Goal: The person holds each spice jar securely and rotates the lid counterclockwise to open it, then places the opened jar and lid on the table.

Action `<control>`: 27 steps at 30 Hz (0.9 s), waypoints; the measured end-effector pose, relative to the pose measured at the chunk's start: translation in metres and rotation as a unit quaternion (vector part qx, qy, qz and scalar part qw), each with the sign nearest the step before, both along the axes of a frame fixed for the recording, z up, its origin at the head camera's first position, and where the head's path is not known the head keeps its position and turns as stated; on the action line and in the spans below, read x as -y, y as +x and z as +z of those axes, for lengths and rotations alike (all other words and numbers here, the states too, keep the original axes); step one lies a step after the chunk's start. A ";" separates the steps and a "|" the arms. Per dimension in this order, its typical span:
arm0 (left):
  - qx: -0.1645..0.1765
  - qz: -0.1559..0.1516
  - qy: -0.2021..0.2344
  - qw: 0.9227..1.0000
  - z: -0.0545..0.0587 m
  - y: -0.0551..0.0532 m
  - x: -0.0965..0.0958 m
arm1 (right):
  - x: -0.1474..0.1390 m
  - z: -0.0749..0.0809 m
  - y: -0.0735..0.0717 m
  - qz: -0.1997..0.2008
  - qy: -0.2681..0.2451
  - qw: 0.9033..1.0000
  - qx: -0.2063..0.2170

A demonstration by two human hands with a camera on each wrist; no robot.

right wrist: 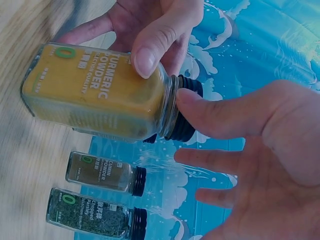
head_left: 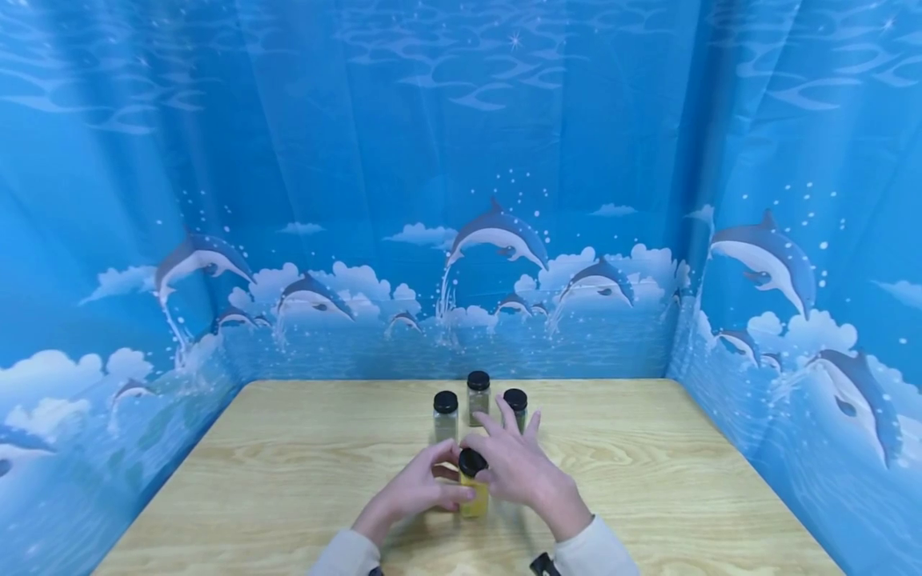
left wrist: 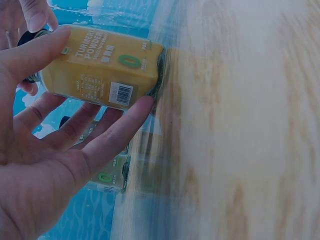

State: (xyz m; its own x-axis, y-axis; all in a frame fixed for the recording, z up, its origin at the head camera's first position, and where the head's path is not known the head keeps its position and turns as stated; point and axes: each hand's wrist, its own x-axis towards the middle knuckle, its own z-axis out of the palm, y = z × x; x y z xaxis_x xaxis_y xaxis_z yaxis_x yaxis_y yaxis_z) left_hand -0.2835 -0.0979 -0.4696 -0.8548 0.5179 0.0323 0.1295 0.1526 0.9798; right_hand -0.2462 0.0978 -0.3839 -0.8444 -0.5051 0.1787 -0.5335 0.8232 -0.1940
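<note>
My left hand (head_left: 425,484) holds a square glass jar of turmeric powder (left wrist: 100,62) by its sides, thumb on one face and fingers on the opposite side. The jar stands near the table's middle. At its top, my right hand (head_left: 522,464) pinches the black cap (right wrist: 186,115) between thumb and index finger, its other fingers spread. In the right wrist view the cap looks slightly aslant, with some of the glass neck showing below it. Behind are a cumin powder jar (right wrist: 102,171) and a chopped parsley jar (right wrist: 90,212), both capped in black.
A third capped jar (head_left: 445,416) stands at the back left of the turmeric jar; its label is unclear. All stand on a light wood-grain table (head_left: 302,456). A blue dolphin-print curtain (head_left: 403,160) encloses the table at the back and both sides.
</note>
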 end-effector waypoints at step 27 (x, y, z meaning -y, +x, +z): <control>-0.007 -0.001 -0.006 1.000 0.004 0.002 0.000 | -0.001 -0.001 -0.005 -0.039 -0.011 0.999 -0.018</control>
State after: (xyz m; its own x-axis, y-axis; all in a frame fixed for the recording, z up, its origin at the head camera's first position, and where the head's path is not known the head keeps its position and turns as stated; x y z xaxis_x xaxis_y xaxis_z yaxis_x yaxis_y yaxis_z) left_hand -0.2816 -0.0981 -0.4659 -0.8529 0.5207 0.0380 0.1430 0.1631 0.9762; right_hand -0.2507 0.0987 -0.3849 -0.8735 -0.4345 0.2197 -0.4755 0.8581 -0.1937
